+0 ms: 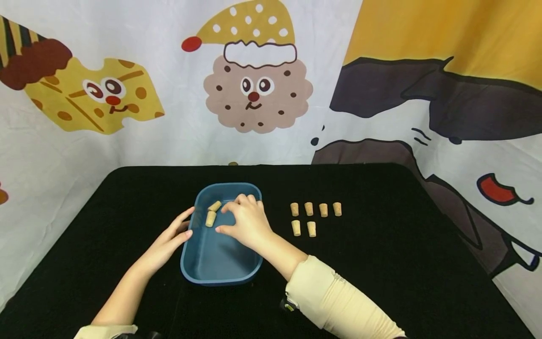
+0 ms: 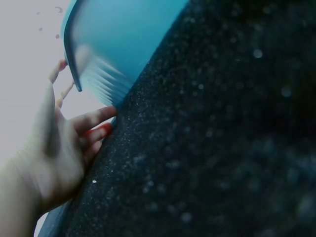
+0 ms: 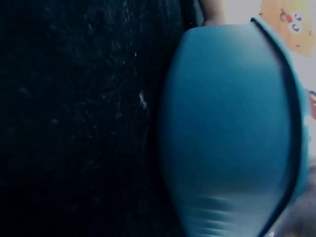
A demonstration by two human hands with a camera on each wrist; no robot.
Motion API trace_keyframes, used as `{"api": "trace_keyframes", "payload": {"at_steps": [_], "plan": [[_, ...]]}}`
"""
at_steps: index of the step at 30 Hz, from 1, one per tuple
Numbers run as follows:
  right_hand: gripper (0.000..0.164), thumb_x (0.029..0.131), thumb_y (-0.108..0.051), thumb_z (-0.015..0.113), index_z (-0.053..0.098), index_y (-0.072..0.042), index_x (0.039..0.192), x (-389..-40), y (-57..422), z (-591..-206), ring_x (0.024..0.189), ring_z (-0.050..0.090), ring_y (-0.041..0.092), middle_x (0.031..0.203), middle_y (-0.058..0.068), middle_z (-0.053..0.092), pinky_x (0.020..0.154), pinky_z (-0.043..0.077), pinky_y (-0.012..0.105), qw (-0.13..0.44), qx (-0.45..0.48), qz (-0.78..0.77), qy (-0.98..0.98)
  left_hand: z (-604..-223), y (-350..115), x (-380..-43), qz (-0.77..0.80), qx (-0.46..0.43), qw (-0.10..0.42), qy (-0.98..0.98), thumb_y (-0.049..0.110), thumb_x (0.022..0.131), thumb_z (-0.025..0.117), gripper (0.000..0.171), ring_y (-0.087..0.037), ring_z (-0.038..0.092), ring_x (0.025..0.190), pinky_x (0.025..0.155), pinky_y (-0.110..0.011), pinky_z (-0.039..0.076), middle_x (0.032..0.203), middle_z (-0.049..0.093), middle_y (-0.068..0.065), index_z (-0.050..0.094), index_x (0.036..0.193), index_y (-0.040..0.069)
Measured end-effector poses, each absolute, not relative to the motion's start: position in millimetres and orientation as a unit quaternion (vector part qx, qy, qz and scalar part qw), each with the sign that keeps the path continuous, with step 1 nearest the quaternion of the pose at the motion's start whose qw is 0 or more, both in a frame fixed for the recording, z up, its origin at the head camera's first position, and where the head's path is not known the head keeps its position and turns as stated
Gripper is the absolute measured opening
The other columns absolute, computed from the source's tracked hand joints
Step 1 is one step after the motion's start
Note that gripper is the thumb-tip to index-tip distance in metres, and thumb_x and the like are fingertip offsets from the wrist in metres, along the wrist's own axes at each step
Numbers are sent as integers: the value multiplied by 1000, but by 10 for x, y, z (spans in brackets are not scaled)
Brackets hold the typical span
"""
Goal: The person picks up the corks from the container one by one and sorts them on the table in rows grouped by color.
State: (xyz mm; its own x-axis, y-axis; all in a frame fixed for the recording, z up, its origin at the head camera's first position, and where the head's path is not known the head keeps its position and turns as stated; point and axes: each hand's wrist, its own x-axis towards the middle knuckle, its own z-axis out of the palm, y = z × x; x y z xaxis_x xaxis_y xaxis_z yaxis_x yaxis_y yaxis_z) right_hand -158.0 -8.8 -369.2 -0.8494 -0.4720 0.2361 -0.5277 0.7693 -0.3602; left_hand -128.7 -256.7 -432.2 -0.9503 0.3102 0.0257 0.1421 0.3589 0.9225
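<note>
A blue rectangular plastic box point(image 1: 220, 263) stands on the black table. Two cork stoppers lie inside it toward the upper left: one cork point(image 1: 211, 218) and a tilted cork point(image 1: 215, 205) behind it. My right hand point(image 1: 250, 221) hovers over the box, its thumb and index finger parted beside those corks, and no object shows between them. Against the box's left side rests my left hand point(image 1: 167, 242), fingers extended. In the left wrist view, the left hand point(image 2: 61, 153) has its fingertips at the box wall point(image 2: 118, 49). Only a blur of the right hand point(image 3: 301, 217) shows in its wrist view.
Right of the box, several corks stand in two rows, a back row with a cork point(image 1: 323, 210) and a front row with a cork point(image 1: 311, 229). The black tabletop point(image 1: 381, 263) surrounds everything. A printed cartoon curtain point(image 1: 169, 150) hangs behind the table.
</note>
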Motion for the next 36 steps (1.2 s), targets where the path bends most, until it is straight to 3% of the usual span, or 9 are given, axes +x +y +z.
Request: {"api": "trace_keyframes", "payload": {"at_steps": [13, 28, 36], "plan": [[47, 77, -49, 77, 68, -27, 118, -1809, -377, -3806, 100, 43, 16, 111, -1, 55, 82, 37, 33, 12, 255, 180, -950, -4325, -2585, -1296, 558, 156, 78, 811, 22, 102, 43, 61, -54, 37, 124, 94, -65, 38, 144, 28, -35, 13, 155, 20], [50, 73, -56, 76, 67, -31, 116, -2006, -488, -3904, 97, 42, 15, 111, -3, 54, 81, 35, 32, -15, 254, 110, -961, -4334, -2581, -1306, 563, 165, 73, 806, 20, 102, 42, 59, -54, 37, 124, 94, -64, 39, 144, 28, -35, 14, 155, 18], [45, 77, -56, 73, 68, -31, 114, -2014, -555, -3946, 98, 43, 15, 110, -4, 55, 83, 35, 33, -6, 276, 86, -957, -4333, -2591, -1301, 562, 158, 73, 809, 22, 103, 42, 59, -53, 36, 126, 95, -64, 38, 144, 29, -34, 15, 155, 20]]}}
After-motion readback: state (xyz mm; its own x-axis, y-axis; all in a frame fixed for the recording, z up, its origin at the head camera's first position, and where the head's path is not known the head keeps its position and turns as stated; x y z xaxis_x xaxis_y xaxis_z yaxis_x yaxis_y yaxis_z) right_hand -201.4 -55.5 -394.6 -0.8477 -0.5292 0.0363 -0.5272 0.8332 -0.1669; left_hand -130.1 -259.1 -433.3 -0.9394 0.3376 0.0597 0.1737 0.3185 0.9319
